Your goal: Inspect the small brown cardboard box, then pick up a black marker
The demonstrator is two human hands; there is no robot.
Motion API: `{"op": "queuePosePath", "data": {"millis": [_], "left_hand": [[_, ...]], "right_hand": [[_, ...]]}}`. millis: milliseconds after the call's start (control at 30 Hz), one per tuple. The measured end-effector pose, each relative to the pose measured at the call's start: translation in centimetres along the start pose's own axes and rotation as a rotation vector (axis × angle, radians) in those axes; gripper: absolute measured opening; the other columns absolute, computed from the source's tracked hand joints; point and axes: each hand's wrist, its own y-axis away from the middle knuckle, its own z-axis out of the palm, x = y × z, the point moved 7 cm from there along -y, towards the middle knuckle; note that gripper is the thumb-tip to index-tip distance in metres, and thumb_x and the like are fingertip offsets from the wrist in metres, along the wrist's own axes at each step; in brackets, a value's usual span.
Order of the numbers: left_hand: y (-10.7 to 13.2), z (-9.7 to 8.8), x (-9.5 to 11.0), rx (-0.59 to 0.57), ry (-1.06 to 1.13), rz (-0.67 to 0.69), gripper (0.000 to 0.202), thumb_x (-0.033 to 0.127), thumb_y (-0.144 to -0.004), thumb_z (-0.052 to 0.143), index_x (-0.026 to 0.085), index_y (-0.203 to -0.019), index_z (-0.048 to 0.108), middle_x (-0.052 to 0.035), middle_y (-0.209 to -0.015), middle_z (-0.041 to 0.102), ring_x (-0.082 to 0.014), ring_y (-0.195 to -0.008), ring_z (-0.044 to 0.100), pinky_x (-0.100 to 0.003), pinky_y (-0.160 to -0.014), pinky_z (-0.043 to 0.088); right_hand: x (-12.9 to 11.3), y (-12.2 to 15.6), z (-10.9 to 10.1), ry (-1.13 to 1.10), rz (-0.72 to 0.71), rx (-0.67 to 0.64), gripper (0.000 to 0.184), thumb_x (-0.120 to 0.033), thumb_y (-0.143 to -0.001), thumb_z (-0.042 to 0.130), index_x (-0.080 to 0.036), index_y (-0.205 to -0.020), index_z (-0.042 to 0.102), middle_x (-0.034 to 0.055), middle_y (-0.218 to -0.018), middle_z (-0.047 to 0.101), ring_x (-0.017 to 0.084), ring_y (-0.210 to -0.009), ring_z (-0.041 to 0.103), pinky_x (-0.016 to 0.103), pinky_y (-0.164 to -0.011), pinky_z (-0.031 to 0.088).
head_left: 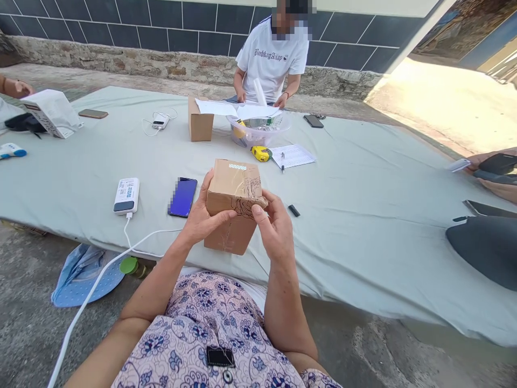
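A brown cardboard box (pixel 230 236) stands before me near the table's front edge, with black scribbled lines and clear tape on its upper part. My left hand (pixel 200 218) grips its left side, the thumb lying across the front. At the upper right corner, my right hand (pixel 277 223) is closed on the box's edge, thumb in front and fingers behind. Whether the right fingers also pinch something small there, I cannot make out. A phone with a blue screen (pixel 183 197) lies left of the box, and a small black cap-like piece (pixel 294 210) lies to its right.
A white power bank (pixel 126 196) with a cable lies on the cloth-covered table (pixel 363 215). Beyond the box are a yellow tape measure (pixel 261 153), a written sheet (pixel 297 157), a plastic basin (pixel 262 134) and another cardboard box (pixel 201 127). A co-worker (pixel 272 59) sits opposite.
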Motion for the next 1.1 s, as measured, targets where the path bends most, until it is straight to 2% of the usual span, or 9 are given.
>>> {"op": "queuePosePath", "data": {"millis": [200,367,567,733,933,1033,1100], "left_hand": [[-0.3,0.2,0.4,0.010,0.011,0.030,0.109,0.049,-0.081,0.084,0.039,-0.165,0.015,-0.0075,-0.152,0.056,-0.0291,-0.132,0.060,-0.050,-0.117,0.047],[-0.5,0.3,0.5,0.009,-0.004,0.053,0.104,0.048,-0.081,0.084,0.038,-0.164,0.021,-0.0076,-0.161,0.046,-0.0301,-0.139,0.054,-0.047,-0.115,0.048],[-0.5,0.2,0.1,0.018,-0.022,0.042,0.110,0.048,-0.079,0.085,0.038,-0.165,0.017,-0.0081,-0.163,0.044,-0.0308,-0.143,0.051,-0.047,-0.116,0.048],[-0.4,0.3,-0.2,-0.016,0.005,0.049,0.118,0.049,-0.076,0.087,0.037,-0.166,0.012,-0.0095,-0.160,0.047,-0.0312,-0.141,0.053,-0.049,-0.118,0.047],[-0.4,0.6,-0.4,-0.008,-0.004,0.034,0.120,0.041,-0.075,0.088,0.041,-0.165,0.009,-0.0073,-0.168,0.036,-0.0307,-0.145,0.048,-0.050,-0.118,0.047],[-0.4,0.6,0.0,0.021,-0.007,0.044,0.116,0.040,-0.076,0.086,0.038,-0.165,0.012,-0.0086,-0.169,0.033,-0.0308,-0.146,0.047,-0.048,-0.117,0.048],[-0.4,0.7,0.3,0.023,-0.006,0.050,0.115,0.040,-0.076,0.086,0.037,-0.164,0.013,-0.0089,-0.168,0.035,-0.0305,-0.145,0.048,-0.048,-0.117,0.048]], "right_hand": [[-0.2,-0.4,0.0,0.046,-0.027,0.076,0.049,-0.058,-0.095,0.061,-0.025,-0.131,0.064,0.0113,-0.129,0.070,0.025,-0.112,0.069,0.033,-0.078,0.059],[-0.2,-0.4,0.2,0.066,-0.040,0.072,0.052,-0.057,-0.094,0.063,-0.024,-0.134,0.062,0.0114,-0.130,0.069,0.024,-0.112,0.068,0.032,-0.075,0.060],[-0.1,-0.5,0.1,0.078,-0.029,0.073,0.049,-0.055,-0.094,0.062,-0.025,-0.133,0.063,0.0107,-0.131,0.069,0.024,-0.112,0.068,0.033,-0.078,0.061],[0.2,-0.3,0.0,0.059,-0.044,0.006,0.053,-0.054,-0.096,0.062,-0.025,-0.140,0.060,0.0119,-0.137,0.066,0.025,-0.116,0.067,0.034,-0.084,0.061],[0.4,-0.5,0.0,0.035,-0.048,0.012,0.052,-0.054,-0.097,0.059,-0.025,-0.141,0.061,0.0110,-0.141,0.065,0.025,-0.121,0.065,0.037,-0.092,0.058],[1.4,-0.8,-0.1,-0.042,-0.064,0.010,0.055,-0.060,-0.097,0.056,-0.023,-0.137,0.064,0.0126,-0.141,0.065,0.026,-0.121,0.066,0.039,-0.093,0.058],[3.3,-1.4,-0.8,-0.052,-0.023,0.031,0.057,-0.064,-0.098,0.049,-0.021,-0.130,0.068,0.0134,-0.135,0.069,0.027,-0.120,0.067,0.042,-0.093,0.059]]}}
